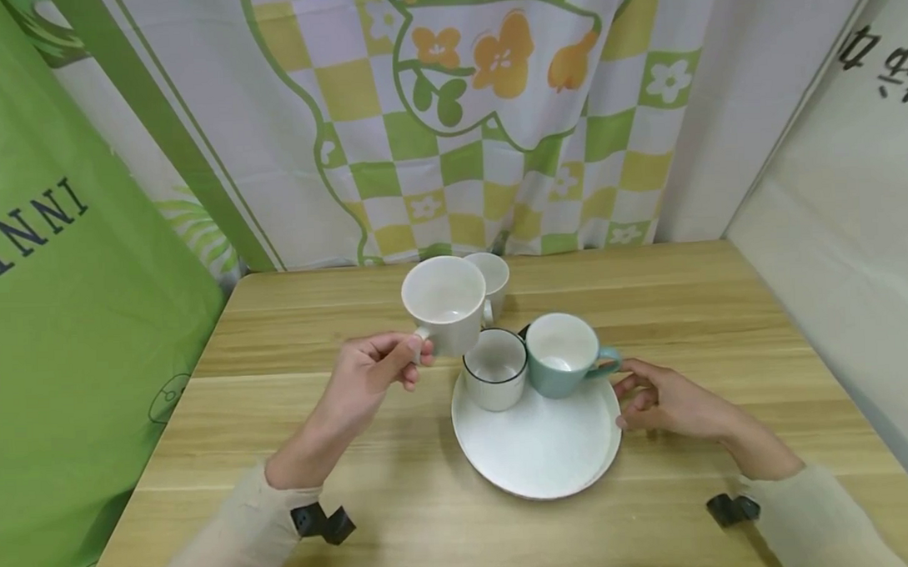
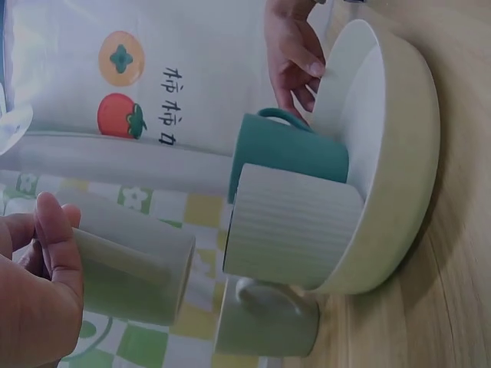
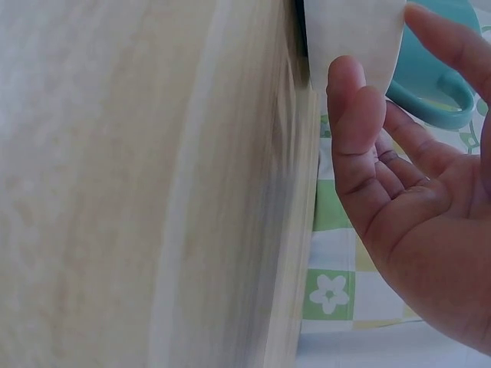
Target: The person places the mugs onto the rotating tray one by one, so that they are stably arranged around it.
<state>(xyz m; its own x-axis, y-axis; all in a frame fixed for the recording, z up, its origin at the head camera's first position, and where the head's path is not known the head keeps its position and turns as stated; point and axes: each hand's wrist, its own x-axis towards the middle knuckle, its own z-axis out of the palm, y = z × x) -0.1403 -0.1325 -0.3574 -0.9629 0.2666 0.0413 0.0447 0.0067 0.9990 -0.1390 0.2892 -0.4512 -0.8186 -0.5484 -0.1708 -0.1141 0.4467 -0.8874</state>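
Note:
My left hand [image 1: 385, 361] grips a plain white mug [image 1: 445, 305] by its handle, raised above the table at the left of a round white tray [image 1: 543, 460]. On the tray, a ribbed white cup [image 1: 497, 382] with a dark rim stands against a teal mug [image 1: 562, 355], whose handle points right. My right hand [image 1: 664, 397] is at the tray's right edge, close to that handle. Loosely bent, its fingertips [image 3: 360, 111] are against the tray's outer wall. In the left wrist view the held mug [image 2: 130, 268] is tilted, its handle hidden by the fingers.
Behind the held mug, another white mug [image 1: 493, 274] stands on the wooden table [image 1: 341, 488], partly hidden. A small dark object shows between the cup and the teal mug. A patterned curtain [image 1: 458, 175] borders the back, green cloth [image 1: 73, 330] the left, and a white sheet [image 1: 850, 220] the right.

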